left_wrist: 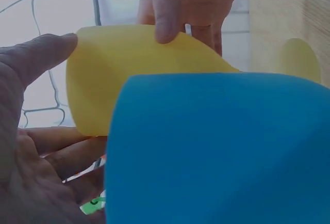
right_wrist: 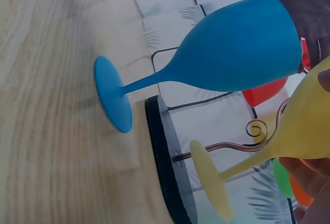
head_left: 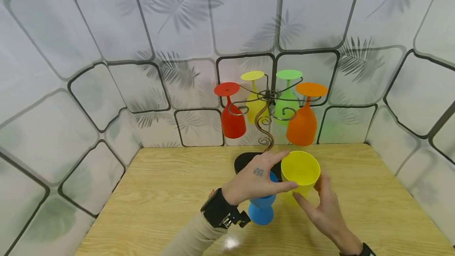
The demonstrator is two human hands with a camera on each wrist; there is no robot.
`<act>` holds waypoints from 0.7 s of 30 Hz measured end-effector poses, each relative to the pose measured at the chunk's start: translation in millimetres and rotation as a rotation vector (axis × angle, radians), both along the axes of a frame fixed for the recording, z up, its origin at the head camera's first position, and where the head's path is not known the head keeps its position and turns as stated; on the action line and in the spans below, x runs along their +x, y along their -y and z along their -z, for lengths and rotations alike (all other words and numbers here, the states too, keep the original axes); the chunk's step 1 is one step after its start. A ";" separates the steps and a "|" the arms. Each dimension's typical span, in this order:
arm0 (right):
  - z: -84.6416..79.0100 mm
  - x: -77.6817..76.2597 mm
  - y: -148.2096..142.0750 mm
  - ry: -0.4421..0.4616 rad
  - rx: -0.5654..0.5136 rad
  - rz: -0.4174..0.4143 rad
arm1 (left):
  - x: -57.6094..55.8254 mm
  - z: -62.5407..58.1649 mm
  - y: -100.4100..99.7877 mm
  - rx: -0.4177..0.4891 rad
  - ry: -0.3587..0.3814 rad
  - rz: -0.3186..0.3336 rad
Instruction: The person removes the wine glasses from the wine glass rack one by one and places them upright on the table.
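A yellow plastic goblet (head_left: 301, 168) stands upright between my hands, tilted slightly, its foot (right_wrist: 211, 180) above the tabletop in the right wrist view. My right hand (head_left: 328, 210) grips its bowl from the right, thumb in front and fingers behind. Reaching across from the left, my left hand (head_left: 253, 179) holds the goblet near its rim, with thumb (left_wrist: 49, 51) and fingers on opposite sides. Below the left hand, a blue goblet (head_left: 261, 212) stands on the table, its bowl partly hidden by that hand in the head view.
Behind stands a curled metal glass rack (head_left: 267, 95) on a black base (head_left: 245, 162). Upside down on it hang a red goblet (head_left: 233, 121), another yellow one (head_left: 253, 106), a green one (head_left: 284, 108) and an orange one (head_left: 302, 127). Patterned fabric walls surround the wooden table (head_left: 160, 192).
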State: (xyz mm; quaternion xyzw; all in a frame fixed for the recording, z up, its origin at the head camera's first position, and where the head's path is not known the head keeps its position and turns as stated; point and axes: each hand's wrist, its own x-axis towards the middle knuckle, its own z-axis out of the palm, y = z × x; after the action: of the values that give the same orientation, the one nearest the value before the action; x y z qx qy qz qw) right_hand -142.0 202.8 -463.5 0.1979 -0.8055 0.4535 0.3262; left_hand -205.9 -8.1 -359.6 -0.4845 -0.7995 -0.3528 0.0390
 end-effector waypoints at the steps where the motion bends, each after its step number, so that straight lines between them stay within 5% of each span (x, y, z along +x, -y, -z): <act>1: 1.4 0.1 0.6 0.004 -0.012 -0.006 | -0.1 0.6 0.6 -0.018 -0.002 -0.009; 15: 25.5 -1.3 2.7 0.165 -0.029 0.022 | 0.6 8.3 3.6 -0.156 0.080 -0.092; 21: 27.6 -0.4 2.1 0.203 0.001 0.044 | -1.5 12.8 2.6 -0.166 0.123 -0.069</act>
State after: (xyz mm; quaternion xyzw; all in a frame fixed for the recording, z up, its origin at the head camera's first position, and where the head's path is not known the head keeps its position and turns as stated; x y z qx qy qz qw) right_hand -142.4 200.7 -491.1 0.1335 -0.8389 0.4634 0.2525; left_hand -207.3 -10.7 -372.3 -0.4356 -0.8431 -0.3130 -0.0382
